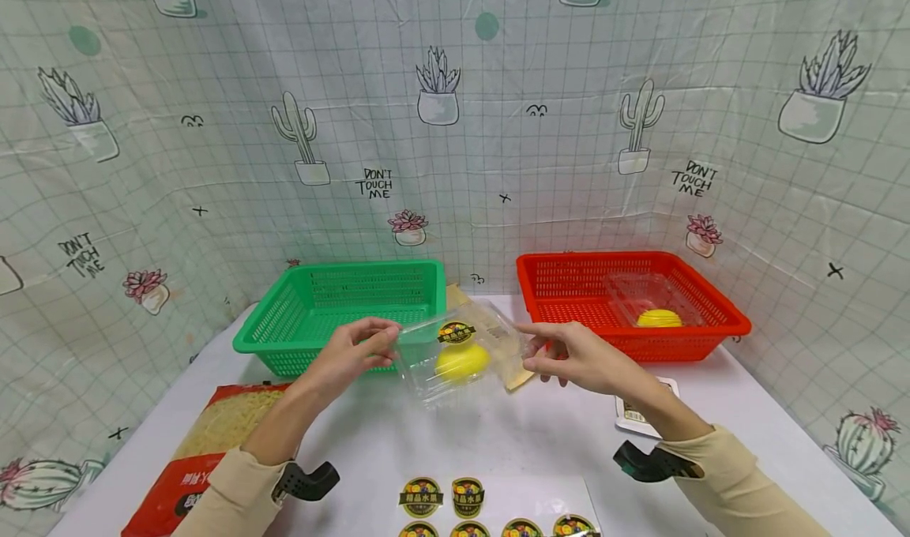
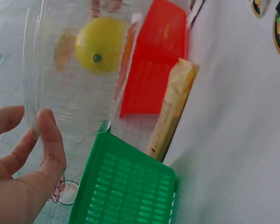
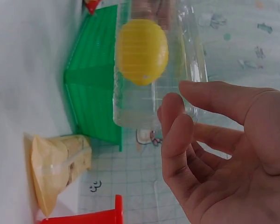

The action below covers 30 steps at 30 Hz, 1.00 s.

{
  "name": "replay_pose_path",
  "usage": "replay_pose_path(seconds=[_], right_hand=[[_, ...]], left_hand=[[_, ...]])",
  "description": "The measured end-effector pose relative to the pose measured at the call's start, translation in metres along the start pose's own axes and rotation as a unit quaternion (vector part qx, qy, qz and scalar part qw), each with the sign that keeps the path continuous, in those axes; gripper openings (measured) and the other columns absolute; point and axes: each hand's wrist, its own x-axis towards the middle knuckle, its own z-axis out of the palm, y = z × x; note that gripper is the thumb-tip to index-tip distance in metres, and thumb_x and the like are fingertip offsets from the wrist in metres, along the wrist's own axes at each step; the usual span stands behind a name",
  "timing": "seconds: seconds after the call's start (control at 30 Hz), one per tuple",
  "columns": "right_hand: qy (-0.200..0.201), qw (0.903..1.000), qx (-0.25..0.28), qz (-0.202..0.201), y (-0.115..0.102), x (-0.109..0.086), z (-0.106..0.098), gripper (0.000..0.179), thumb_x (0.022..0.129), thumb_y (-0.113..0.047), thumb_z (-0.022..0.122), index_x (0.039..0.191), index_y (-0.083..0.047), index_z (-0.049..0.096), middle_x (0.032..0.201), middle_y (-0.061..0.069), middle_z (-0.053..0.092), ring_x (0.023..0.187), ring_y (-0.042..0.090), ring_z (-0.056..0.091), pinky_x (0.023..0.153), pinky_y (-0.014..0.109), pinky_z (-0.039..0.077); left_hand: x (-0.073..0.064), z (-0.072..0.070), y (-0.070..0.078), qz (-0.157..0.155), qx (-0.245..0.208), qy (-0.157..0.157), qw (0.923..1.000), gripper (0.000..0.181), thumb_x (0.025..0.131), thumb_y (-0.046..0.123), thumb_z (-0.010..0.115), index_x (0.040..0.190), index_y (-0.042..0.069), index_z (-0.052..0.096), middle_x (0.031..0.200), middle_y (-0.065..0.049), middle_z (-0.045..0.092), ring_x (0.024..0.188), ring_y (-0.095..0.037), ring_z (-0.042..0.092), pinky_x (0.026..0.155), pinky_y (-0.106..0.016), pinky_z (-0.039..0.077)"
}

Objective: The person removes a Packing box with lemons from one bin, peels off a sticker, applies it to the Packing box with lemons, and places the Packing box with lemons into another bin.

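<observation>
In the head view a clear plastic box [image 1: 421,385] is held up over the table, tilted. A yellow lemon [image 1: 462,362] lies inside it, and a black-and-gold fruit sticker [image 1: 456,332] is on its lid. My left hand [image 1: 358,351] pinches the box's left end; the left wrist view shows thumb and fingers at the rim. At the opposite end, my right hand [image 1: 579,355] grips the rim between thumb and fingers. From the right wrist, the lemon [image 3: 142,52] shows through the clear wall.
A green basket [image 1: 245,338] stands back left. The red basket [image 1: 633,343] at right contains another clear box with a yellow fruit [image 1: 659,318]. Behind the held box lies a tan paper packet [image 1: 519,377]. A red-and-clear bag [image 1: 188,474], sticker sheet [image 1: 526,493] and white device [image 1: 633,420] lie nearer.
</observation>
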Motion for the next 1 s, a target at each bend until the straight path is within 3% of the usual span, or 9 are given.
replay_pose_path(seconds=[0.37,0.57,0.8,1.0], right_hand=[[0.025,0.9961,0.084,0.014,-0.001,0.033,-0.009,0.059,0.092,-0.016,0.069,0.145,-0.003,0.046,0.108,0.018,0.066,0.074,0.019,0.066,0.062,0.029,0.056],[0.053,0.9915,0.109,0.047,0.001,0.053,-0.01,0.056,0.092,-0.021,0.069,0.143,-0.008,0.049,0.117,0.018,0.066,0.08,0.019,0.066,0.074,0.03,0.057],[0.091,0.9837,0.146,0.051,-0.004,0.078,-0.003,0.055,0.096,-0.017,0.064,0.146,-0.006,0.045,0.13,0.024,0.059,0.099,0.026,0.067,0.08,0.031,0.058],[0.123,0.9785,0.163,0.031,-0.007,0.099,0.01,0.051,0.099,-0.008,0.057,0.147,-0.001,0.042,0.136,0.029,0.054,0.09,0.023,0.07,0.075,0.029,0.059]], left_hand=[[0.0,-0.007,0.004,0.014,-0.056,-0.017,0.9982,0.05,0.097,0.031,0.063,0.135,0.002,0.051,0.114,-0.004,0.059,0.088,-0.014,0.066,0.082,-0.023,0.056],[0.001,-0.008,0.005,0.013,-0.068,-0.022,0.9974,0.05,0.097,0.03,0.062,0.139,0.005,0.049,0.115,-0.001,0.059,0.087,-0.012,0.067,0.08,-0.022,0.055],[0.001,-0.01,0.008,0.021,-0.065,-0.023,0.9974,0.054,0.098,0.029,0.061,0.144,0.009,0.044,0.125,-0.006,0.054,0.088,-0.011,0.068,0.08,-0.023,0.055],[0.003,-0.014,0.008,0.025,-0.055,-0.01,0.9981,0.055,0.099,0.029,0.06,0.147,0.01,0.041,0.133,-0.012,0.049,0.088,-0.009,0.068,0.082,-0.022,0.054]])
